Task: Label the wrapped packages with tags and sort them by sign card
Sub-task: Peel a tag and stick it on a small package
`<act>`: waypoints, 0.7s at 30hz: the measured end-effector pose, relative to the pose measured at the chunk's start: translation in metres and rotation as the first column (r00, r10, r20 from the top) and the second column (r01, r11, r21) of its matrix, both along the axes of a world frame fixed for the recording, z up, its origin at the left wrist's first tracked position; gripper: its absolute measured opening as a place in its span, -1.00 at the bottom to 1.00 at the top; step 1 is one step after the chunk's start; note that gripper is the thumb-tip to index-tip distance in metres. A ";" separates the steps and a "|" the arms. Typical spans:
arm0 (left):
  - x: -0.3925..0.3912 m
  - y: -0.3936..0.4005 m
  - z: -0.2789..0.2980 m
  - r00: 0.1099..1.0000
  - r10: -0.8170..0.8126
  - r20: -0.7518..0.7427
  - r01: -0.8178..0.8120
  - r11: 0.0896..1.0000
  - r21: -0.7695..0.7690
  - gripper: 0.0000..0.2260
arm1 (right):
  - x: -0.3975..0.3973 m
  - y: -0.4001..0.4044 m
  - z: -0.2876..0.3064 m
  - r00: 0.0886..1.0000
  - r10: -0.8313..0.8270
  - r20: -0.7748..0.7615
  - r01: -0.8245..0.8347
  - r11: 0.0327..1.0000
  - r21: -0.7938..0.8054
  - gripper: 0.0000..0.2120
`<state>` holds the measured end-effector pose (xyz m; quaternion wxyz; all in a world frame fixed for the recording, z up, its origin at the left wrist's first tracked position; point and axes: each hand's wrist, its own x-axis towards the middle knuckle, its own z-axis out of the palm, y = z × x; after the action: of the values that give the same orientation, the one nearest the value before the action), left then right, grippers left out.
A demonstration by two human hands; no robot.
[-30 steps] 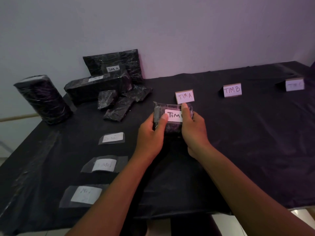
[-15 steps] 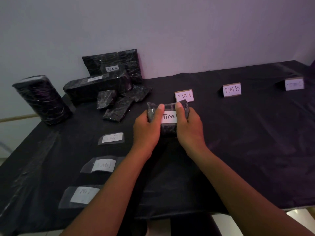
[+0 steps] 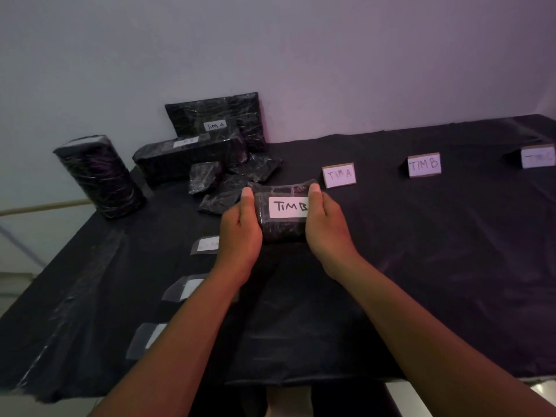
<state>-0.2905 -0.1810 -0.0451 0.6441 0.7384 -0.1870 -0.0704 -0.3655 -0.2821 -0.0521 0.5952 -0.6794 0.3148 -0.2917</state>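
A small black wrapped package (image 3: 281, 230) with a white "TIM B" tag (image 3: 287, 207) on its top is held between both hands. My left hand (image 3: 242, 230) grips its left side with the thumb lying on top. My right hand (image 3: 326, 227) grips its right side, thumb on top over the tag's end. Sign cards stand on the black table: "TIM A" (image 3: 339, 175), "TIM B" (image 3: 424, 164) and a blurred third card (image 3: 538, 157) at far right.
A pile of black wrapped packages (image 3: 207, 158) sits at the back left, two of them tagged, with a black wrapped cylinder (image 3: 100, 176) beside it. Three taped tags (image 3: 207, 244) lie in a row on the table's left, partly hidden by my left arm.
Both hands have shifted the package a little to the left and turned it, so its tag now reads "TIM B". The thumbs have moved apart to the package's ends.
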 end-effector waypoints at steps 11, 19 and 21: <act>0.047 0.068 0.017 0.985 0.113 -0.128 -0.115 0.993 -0.012 -0.58 | 0.029 0.028 0.004 0.918 0.341 -0.202 -0.361 0.510 -0.781 -0.03; 0.082 0.107 0.018 0.972 0.035 -0.233 -0.044 0.999 -0.032 -0.57 | 0.080 0.042 0.010 0.864 0.393 -0.315 -0.451 0.325 -0.831 -0.08; 0.098 0.117 0.017 0.971 0.030 -0.236 -0.032 0.999 -0.008 -0.61 | 0.097 0.047 0.011 0.845 0.430 -0.319 -0.474 0.323 -0.819 -0.09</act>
<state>-0.1929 -0.0643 -0.0279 0.6670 0.7239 -0.0978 -0.1466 -0.2686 -0.2354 -0.0411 0.2108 -0.9504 -0.0691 -0.2182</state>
